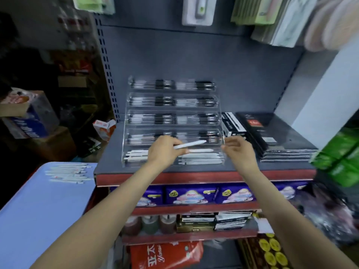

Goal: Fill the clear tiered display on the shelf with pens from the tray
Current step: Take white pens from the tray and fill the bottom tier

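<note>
Five tiers make up the clear acrylic stepped display (172, 121) standing on the grey shelf with a red front edge (204, 176); we see black-and-clear pens lying crosswise in its four upper tiers and white pens (200, 159) filling the lowest, front tier. Our left hand (165, 152) is over that front tier, fingers curled around one slim white pen (191, 144), which points to the right and slightly upward just above the row of white pens. Our right hand (240, 150) is at the display's right front corner, fingers loosely bent and holding nothing; whether it touches the acrylic we cannot tell, as the picture is blurred there. Off to the left, on the pale blue tray surface (29, 220), lies a loose cluster of more white pens (68, 173), well apart from the display. Just right of the display sit black boxes and a flat stack of dark packets (272, 136) on the same shelf.
</note>
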{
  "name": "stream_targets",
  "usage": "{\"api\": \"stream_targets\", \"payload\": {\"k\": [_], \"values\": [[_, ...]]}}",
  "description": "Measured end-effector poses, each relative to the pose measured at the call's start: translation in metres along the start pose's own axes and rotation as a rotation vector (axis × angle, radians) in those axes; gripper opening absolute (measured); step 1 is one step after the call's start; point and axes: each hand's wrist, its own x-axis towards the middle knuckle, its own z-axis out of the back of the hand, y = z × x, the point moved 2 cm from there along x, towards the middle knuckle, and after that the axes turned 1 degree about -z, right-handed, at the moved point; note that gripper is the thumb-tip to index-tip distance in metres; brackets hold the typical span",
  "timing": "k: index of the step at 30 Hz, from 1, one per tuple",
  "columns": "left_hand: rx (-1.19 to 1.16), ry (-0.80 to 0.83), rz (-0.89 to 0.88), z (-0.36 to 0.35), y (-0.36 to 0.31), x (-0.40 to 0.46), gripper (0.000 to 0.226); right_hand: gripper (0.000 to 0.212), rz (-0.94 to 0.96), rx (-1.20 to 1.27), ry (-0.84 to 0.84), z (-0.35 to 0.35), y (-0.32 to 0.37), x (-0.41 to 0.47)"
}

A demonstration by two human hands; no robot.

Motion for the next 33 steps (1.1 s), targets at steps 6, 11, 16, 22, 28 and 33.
{"api": "stream_targets", "payload": {"k": [6,11,16,22,28,33], "values": [[0.209,0.016,-0.014,-0.031,-0.007,0.015,0.025,0.040,-0.060,-0.151,0.113,0.013,-0.026,0.018],[0.290,0.085,-0.048,-0.045,-0.014,0.015,0.027,0.040,-0.053,-0.155,0.177,0.012,-0.031,0.017],[0.286,0.192,-0.088,-0.052,-0.015,0.016,0.022,0.036,-0.027,-0.192,0.192,0.014,-0.036,0.014],[0.317,0.238,-0.120,-0.052,-0.013,0.010,0.038,0.030,-0.029,-0.185,0.197,0.016,-0.037,0.014],[0.220,0.207,-0.177,-0.049,-0.017,0.010,0.021,0.032,-0.020,-0.222,0.188,0.014,-0.033,0.012],[0.211,0.215,-0.189,-0.055,-0.014,0.016,0.018,0.031,-0.021,-0.242,0.191,0.014,-0.033,0.011]]}}
